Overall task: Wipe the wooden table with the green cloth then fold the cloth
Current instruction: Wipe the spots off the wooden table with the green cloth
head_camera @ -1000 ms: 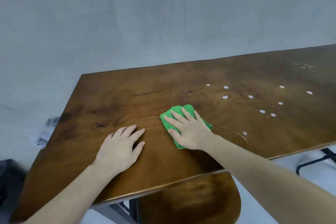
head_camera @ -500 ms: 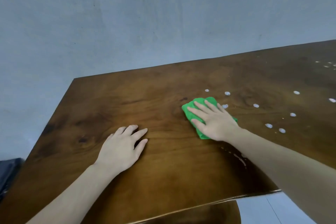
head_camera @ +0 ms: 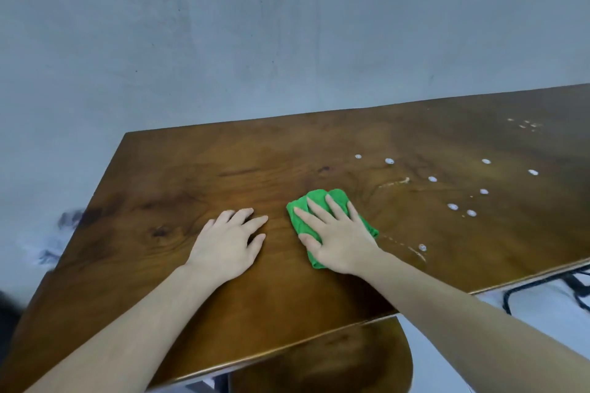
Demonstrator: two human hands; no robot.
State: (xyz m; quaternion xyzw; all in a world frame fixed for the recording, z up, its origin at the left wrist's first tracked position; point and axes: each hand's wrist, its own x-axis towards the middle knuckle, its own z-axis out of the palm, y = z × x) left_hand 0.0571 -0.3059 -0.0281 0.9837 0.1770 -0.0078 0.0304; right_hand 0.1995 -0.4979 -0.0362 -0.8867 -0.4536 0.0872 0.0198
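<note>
Since half a second ago, green cloth (head_camera: 332, 220) slid back left, toward left hand (head_camera: 228, 244). Right hand (head_camera: 335, 238) presses it flat, fingers straight and spread, bunched cloth under palm. Left hand rests open on wooden table (head_camera: 178, 179). White droplets (head_camera: 453, 206) right.

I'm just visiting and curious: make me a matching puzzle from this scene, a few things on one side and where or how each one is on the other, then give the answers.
Things:
1. green cloth
2. left hand
3. white droplets
4. right hand

States:
A. scattered on the wooden table, to the right of the cloth
B. flat on bare wood, holding nothing
C. bunched up under a palm
D. pressing down on the cloth with straight fingers

Pairs: 1-C, 2-B, 3-A, 4-D
</note>
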